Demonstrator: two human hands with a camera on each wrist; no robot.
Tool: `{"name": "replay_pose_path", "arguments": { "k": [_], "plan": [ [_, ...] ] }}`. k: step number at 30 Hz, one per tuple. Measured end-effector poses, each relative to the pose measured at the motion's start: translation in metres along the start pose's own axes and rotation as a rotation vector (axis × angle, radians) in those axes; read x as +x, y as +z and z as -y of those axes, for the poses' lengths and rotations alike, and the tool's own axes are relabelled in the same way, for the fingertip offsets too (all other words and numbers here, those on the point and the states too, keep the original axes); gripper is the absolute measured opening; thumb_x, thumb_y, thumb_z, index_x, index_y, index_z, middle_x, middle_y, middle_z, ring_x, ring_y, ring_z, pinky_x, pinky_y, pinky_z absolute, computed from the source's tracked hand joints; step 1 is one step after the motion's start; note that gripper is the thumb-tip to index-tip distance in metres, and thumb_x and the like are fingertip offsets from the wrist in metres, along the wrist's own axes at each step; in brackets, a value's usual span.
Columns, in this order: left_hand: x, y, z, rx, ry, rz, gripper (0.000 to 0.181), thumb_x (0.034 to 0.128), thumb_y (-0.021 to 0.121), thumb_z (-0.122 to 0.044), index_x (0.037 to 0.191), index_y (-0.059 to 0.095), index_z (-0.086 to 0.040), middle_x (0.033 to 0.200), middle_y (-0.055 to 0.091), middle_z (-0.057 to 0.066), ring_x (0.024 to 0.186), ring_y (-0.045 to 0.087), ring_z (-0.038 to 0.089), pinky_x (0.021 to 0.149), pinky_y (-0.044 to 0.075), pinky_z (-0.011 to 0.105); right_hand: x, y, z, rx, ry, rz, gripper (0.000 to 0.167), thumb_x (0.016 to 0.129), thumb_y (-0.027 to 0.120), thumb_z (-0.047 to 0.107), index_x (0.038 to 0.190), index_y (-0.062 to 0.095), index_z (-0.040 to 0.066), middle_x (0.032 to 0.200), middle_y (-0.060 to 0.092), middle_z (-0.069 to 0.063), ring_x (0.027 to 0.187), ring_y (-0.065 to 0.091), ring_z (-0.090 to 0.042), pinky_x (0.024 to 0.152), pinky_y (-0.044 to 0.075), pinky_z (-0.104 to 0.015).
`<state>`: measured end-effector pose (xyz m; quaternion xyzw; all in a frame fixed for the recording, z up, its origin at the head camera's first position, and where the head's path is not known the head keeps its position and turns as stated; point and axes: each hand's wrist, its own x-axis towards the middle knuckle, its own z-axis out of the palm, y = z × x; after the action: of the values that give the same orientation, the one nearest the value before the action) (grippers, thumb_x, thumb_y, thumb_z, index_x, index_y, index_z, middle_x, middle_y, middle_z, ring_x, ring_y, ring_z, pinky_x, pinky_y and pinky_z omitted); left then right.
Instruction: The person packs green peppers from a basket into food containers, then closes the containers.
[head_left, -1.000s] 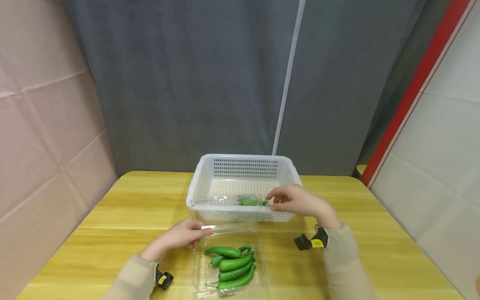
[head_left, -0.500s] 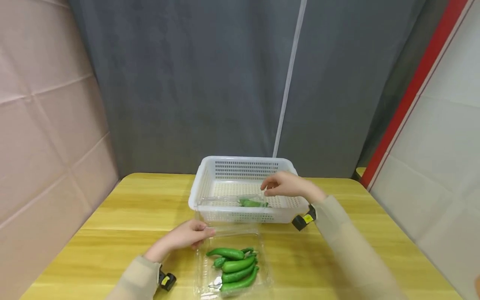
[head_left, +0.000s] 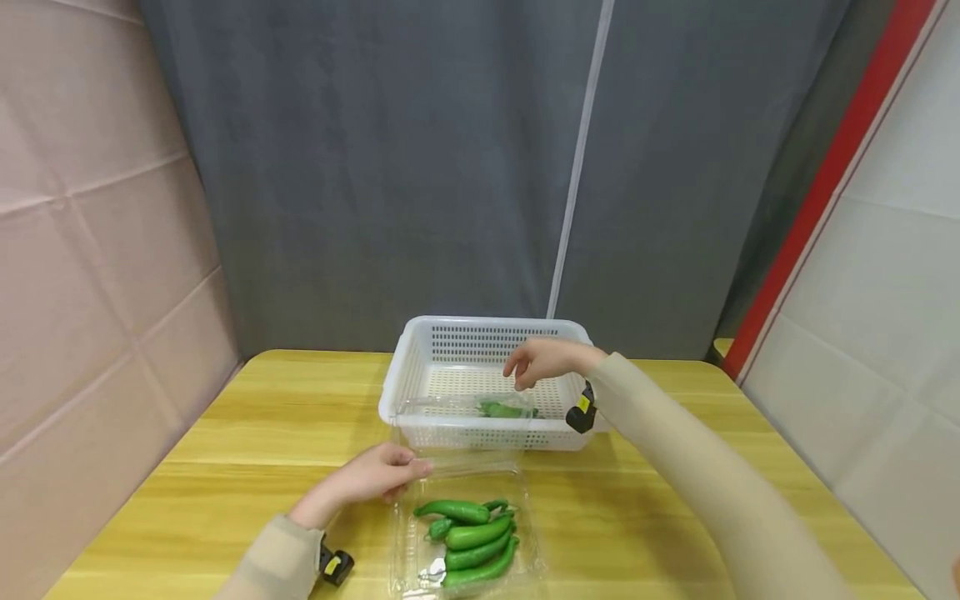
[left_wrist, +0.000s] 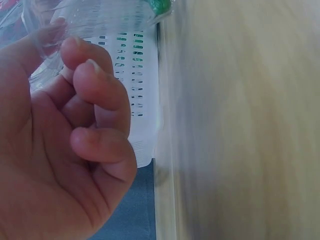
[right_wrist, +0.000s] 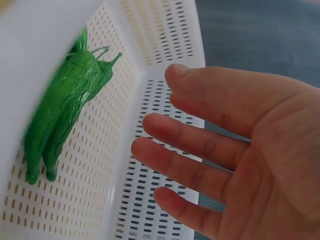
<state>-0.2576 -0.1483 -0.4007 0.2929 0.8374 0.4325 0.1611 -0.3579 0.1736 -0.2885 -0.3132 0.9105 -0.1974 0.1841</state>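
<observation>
Still at lower left of centre, the left hand point(head_left: 382, 472) pinches the clear container point(head_left: 420, 557), its green peppers point(head_left: 478, 534) unmoved at lower centre; right of centre, the right hand point(head_left: 549, 359), fingers apart, has shifted leftward over the white basket point(head_left: 573, 437).

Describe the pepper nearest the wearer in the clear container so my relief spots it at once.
On the wooden table, in front of the white slotted basket, sits a clear plastic container. In it lie several green peppers, and yours is the slim curved pepper. It is lowest in the head view, all the others there lying on its basket side.
</observation>
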Motion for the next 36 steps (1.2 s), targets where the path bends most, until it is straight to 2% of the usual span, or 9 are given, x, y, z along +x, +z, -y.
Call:
{"name": "replay_pose_path", "arguments": {
  "k": [6,16,24,30,36],
  "plan": [
    [0.001,0.001,0.001,0.001,0.012,-0.007,0.041,0.0986,0.057,-0.032,0.065,0.05,-0.011,0.051,0.045,-0.005,0.044,0.039,0.008,0.047,0.038,0.021,0.018,-0.003,0.001,0.032,0.066,0.064,0.035,0.091,0.066,0.011,0.124,0.061,0.001,0.099,0.068,-0.003,0.091,0.066,-0.028,0.089,0.047,-0.051],
    [0.0,0.007,0.003,-0.012,-0.001,-0.002,0.042,0.098,0.057,-0.036,0.065,0.05,-0.012,0.05,0.046,-0.004,0.045,0.04,0.01,0.048,0.038,0.022,0.036,0.009,-0.004,-0.011,0.222,0.156,0.036,0.092,0.068,0.021,0.127,0.063,0.018,0.114,0.066,0.002,0.096,0.065,-0.017,0.093,0.046,-0.049],
    [0.0,0.005,0.001,-0.017,0.001,-0.011,0.04,0.0976,0.058,-0.034,0.065,0.051,-0.012,0.053,0.048,-0.004,0.046,0.044,0.01,0.047,0.04,0.023,0.049,0.012,-0.004,-0.041,0.268,0.216,0.033,0.096,0.061,0.02,0.129,0.062,0.024,0.123,0.063,0.006,0.101,0.062,-0.016,0.089,0.048,-0.04],
    [-0.002,0.005,0.0,-0.017,-0.016,-0.011,0.041,0.0968,0.059,-0.036,0.064,0.05,-0.013,0.053,0.047,-0.003,0.046,0.044,0.012,0.048,0.04,0.022,0.06,0.015,-0.009,-0.036,0.292,0.301,0.037,0.091,0.065,0.019,0.127,0.063,0.03,0.129,0.058,0.006,0.109,0.059,-0.023,0.096,0.044,-0.046],
    [-0.005,0.007,-0.001,-0.011,-0.028,-0.011,0.042,0.096,0.06,-0.038,0.064,0.05,-0.013,0.052,0.047,-0.003,0.046,0.043,0.012,0.048,0.04,0.023,0.066,0.02,-0.005,-0.046,0.277,0.382,0.048,0.089,0.067,0.014,0.134,0.058,0.024,0.137,0.053,0.002,0.111,0.058,-0.024,0.096,0.044,-0.045]
  ]
}}
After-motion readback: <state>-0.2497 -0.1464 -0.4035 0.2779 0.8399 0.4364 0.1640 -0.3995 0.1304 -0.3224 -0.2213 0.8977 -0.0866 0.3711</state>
